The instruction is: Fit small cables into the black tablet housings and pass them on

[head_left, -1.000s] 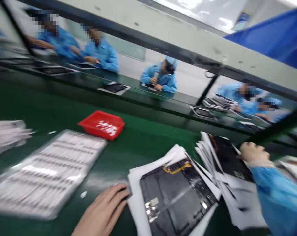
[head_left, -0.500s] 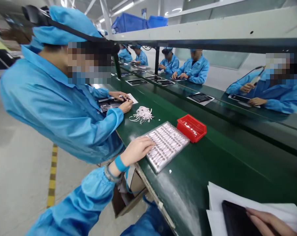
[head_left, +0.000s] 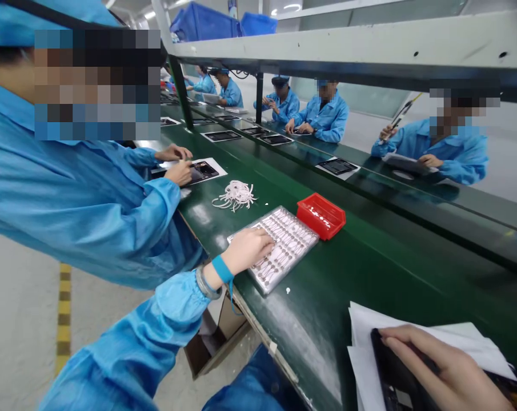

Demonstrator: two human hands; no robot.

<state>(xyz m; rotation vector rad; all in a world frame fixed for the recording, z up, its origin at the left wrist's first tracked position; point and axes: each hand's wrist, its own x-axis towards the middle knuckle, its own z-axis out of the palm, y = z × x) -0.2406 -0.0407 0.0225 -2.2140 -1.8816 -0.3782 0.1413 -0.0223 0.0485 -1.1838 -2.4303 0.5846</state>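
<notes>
My left hand, with a blue wrist strap, rests over a clear plastic tray filled with rows of small round parts on thin leads. Its fingers are curled together and dip in among the parts; whatever is at the fingertips is hidden. At the lower right, my right hand pinches the top edge of a black tablet-like device between thumb and fingers. White sheets lie beneath that device. A red bin with small white pieces stands against the tray's far corner.
Beyond the tray lies a pile of white strips on the green bench. A co-worker sits close on the left, hands on an opened device. A shelf beam crosses overhead. More people work across the line.
The view has shifted right and slightly down. My left hand has moved a little further over the tray. More of my right hand shows, and the black device's edge appears raised.
</notes>
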